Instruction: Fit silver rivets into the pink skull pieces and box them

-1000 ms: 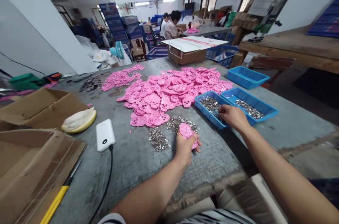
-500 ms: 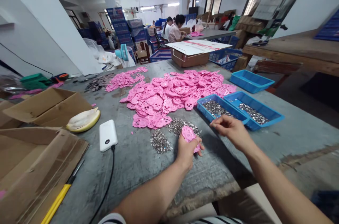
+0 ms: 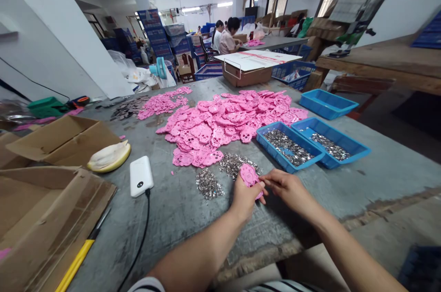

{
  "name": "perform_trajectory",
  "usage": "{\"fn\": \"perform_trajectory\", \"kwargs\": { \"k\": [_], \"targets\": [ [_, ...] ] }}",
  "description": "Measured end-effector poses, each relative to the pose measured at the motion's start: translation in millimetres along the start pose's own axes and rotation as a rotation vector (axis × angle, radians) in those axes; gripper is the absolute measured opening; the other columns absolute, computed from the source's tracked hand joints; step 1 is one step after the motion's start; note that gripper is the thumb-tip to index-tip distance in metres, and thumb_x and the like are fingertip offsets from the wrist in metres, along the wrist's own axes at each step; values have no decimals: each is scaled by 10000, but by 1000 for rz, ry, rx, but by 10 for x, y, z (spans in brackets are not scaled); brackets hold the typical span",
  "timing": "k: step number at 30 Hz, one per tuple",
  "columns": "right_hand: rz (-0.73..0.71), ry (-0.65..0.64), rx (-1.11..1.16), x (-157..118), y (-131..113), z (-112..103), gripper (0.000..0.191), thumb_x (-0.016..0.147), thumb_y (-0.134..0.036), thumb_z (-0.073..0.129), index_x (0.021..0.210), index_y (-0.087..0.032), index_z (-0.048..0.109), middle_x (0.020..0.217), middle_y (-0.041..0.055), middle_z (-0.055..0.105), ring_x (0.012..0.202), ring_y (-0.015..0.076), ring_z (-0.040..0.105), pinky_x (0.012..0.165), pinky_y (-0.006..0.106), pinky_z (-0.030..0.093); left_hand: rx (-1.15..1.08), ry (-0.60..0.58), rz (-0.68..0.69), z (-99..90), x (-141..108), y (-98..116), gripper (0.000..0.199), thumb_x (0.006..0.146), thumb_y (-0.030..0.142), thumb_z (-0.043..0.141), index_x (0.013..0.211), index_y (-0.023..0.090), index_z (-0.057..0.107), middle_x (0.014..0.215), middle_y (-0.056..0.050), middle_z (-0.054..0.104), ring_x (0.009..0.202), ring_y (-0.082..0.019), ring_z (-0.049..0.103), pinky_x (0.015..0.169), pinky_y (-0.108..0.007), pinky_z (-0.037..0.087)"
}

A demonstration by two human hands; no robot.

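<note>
My left hand [image 3: 245, 195] is wrapped round a pink skull-like piece [image 3: 248, 175] above the grey table. The fingers of my right hand [image 3: 284, 188] are pinched together at the right edge of that piece; whatever they hold is too small to make out. Just behind my left hand lie two small heaps of shiny metal bits [image 3: 208, 183]. Farther back is a large pile of pink pieces [image 3: 227, 119]. Two blue trays with metal bits, a nearer one [image 3: 291, 147] and a farther one [image 3: 330, 145], stand to the right of the pile.
On the left are open cardboard boxes [image 3: 62, 138], a yellow cutter [image 3: 77, 260], a fruit peel [image 3: 109, 156] and a white power bank [image 3: 141, 176] with a black cable. Another blue tray [image 3: 327, 102] stands back right. A white board [image 3: 257, 59] tops a box. People sit at a far table.
My right hand has moved left and down from beside the nearer blue tray to the pink piece in my left hand. My left hand has barely shifted.
</note>
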State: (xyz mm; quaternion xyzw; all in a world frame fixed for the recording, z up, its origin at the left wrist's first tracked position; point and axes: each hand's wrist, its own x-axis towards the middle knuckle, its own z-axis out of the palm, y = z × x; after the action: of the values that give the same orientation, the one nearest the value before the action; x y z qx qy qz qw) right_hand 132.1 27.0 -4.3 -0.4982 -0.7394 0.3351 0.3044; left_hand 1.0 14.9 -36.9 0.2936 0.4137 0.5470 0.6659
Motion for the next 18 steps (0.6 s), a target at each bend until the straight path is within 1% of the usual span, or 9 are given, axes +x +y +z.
{"fn": "perform_trajectory", "kwargs": {
  "k": [2,5,10,12,15,18],
  "targets": [
    [-5,5,-49,-6,-10,4,253,804,-247,474,837,-205,722,699,55,667,614,176,595,592,280,465,-1,-3,-1,-1,-2,5,447,515,244,725,864,185,454,608,55,560,479,-98,552,334,-163,396],
    [9,6,-112,-15,-37,5,301,807,-222,433,919,-199,711,689,53,674,620,190,608,617,292,468,13,1,-15,-2,-4,9,450,512,233,727,875,182,465,586,58,555,473,-103,552,333,-165,395],
    [25,-30,-196,-26,-105,-1,286,803,-199,418,904,-211,685,707,48,693,621,190,623,606,276,444,82,49,-25,-3,7,-20,421,515,179,673,891,170,484,587,59,565,441,-102,545,311,-170,383],
    [62,-19,-226,-32,-118,10,236,792,-204,450,869,-217,673,701,41,696,611,187,622,592,270,430,116,72,-14,-1,15,-33,400,518,177,665,875,174,485,579,63,559,421,-99,536,294,-165,360],
    [112,22,-249,-41,-103,55,142,777,-247,505,731,-225,638,639,27,672,567,178,587,573,271,407,114,79,20,2,21,-30,380,520,202,673,849,182,484,587,66,552,397,-81,507,278,-157,326],
    [146,84,-155,-46,-52,117,199,776,-332,520,624,-219,581,598,23,630,569,173,551,578,280,399,80,69,33,-1,8,4,396,511,221,695,841,184,479,596,63,554,391,-74,490,279,-162,331]
  ]
}}
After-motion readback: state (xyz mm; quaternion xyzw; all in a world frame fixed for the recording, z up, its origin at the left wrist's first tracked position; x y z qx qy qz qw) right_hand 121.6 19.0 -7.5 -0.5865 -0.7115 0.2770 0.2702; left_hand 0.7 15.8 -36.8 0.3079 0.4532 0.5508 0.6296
